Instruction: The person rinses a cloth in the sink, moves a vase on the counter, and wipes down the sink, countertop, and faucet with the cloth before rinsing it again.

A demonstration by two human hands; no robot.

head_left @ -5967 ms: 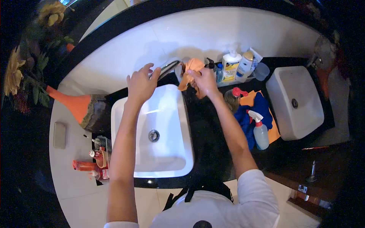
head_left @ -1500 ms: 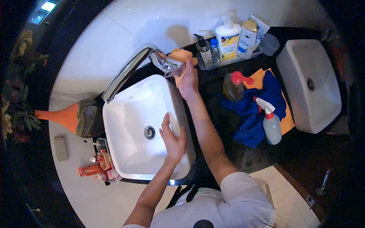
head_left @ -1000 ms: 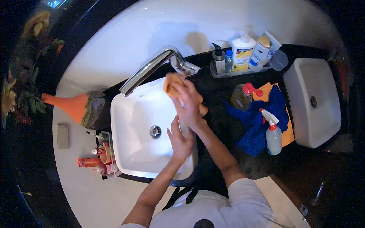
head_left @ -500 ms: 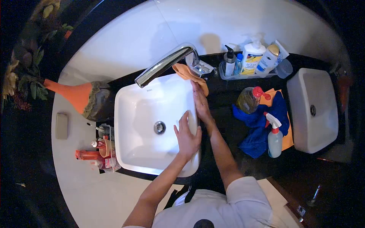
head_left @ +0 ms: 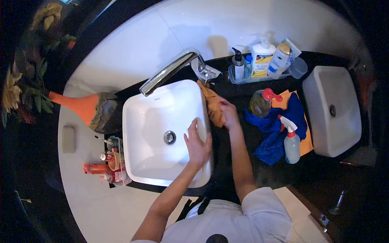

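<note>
An orange cloth [head_left: 214,106] hangs bunched from my right hand [head_left: 229,115], just right of the white sink [head_left: 139,141] and below the chrome faucet's handle. The fingers of that hand are closed on the cloth. My left hand [head_left: 197,145] rests with spread fingers at the sink's right inner wall and rim, holding nothing. The faucet [head_left: 168,73] arches over the sink's back edge. Inside the sink, the round drain [head_left: 169,137] is visible.
Right on the dark counter [head_left: 227,162] are a spray bottle [head_left: 291,148], a blue cloth [head_left: 269,148], a red-capped bottle [head_left: 259,104] and another orange cloth. Behind stands a tray [head_left: 259,79] of bottles. A second sink [head_left: 320,141] is far right, an orange-necked vase [head_left: 83,107] left.
My right hand has moved from the sink's outer right side a little further right, drawing the orange cloth away from the faucet base. My left hand stays nearly in place.
</note>
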